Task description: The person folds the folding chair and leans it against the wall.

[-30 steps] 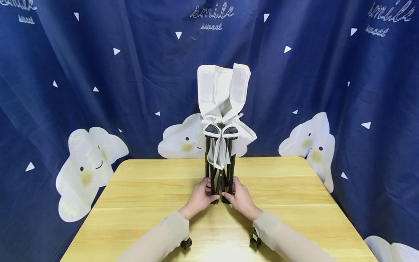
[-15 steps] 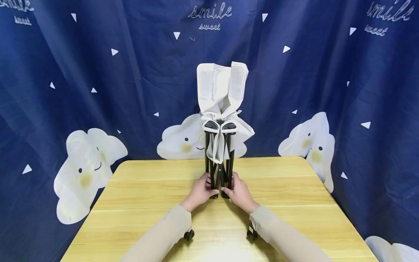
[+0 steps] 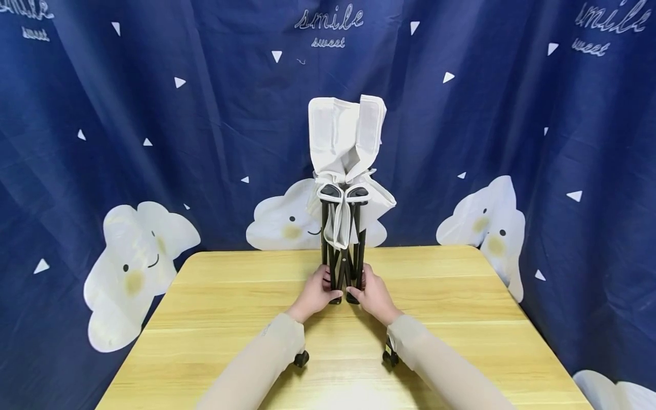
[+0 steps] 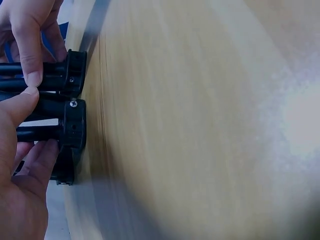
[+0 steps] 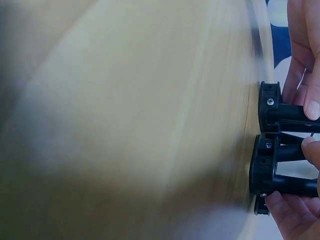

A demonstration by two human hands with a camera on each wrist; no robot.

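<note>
A folded folding chair (image 3: 344, 219) with white fabric and black tube legs stands upright near the middle of the table, its fabric bunched at the top. My left hand (image 3: 314, 291) grips the left legs low down, thumb in front just above the black foot (image 4: 75, 122). On the other side my right hand (image 3: 376, 293) holds the right legs at the same height, thumb also in front. Both hands show in the left wrist view, the left hand (image 4: 22, 170) lower and the right hand (image 4: 37, 30) above. Parts of the fingers are hidden behind the legs.
The wooden table (image 3: 230, 307) has its back edge behind the chair. A dark blue curtain (image 3: 220, 114) with white clouds hangs close behind and along both sides. A small black device (image 3: 301, 359) hangs under the left cuff, another (image 3: 390, 354) under the right.
Both hands and the chair have shifted a little farther away across the table. The forearms reach forward with them, and the grip on the legs looks the same.
</note>
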